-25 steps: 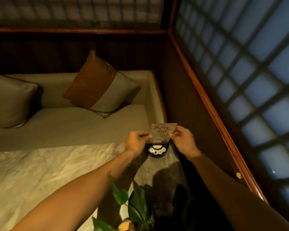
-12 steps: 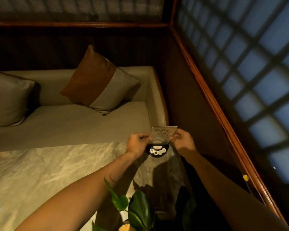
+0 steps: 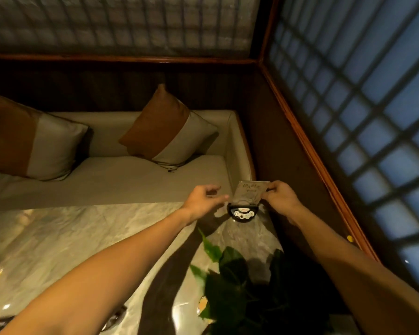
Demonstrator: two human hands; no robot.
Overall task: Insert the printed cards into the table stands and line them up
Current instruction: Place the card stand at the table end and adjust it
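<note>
Our right hand (image 3: 279, 198) pinches the right edge of the printed card (image 3: 250, 192), which stands upright in the slot of the dark round table stand (image 3: 242, 212). Just left of that grip, our left hand (image 3: 203, 200) hovers with fingers loosely spread, clear of the card and holding nothing. The stand sits at the far right corner of the marble worktop (image 3: 70, 238), close to its edges. Nearer us, a leafy plant (image 3: 232, 274) crowds the worktop; leftward the marble lies open. Beyond the grip, a cushioned bench (image 3: 131, 175) carries two pillows (image 3: 169, 131).
</note>
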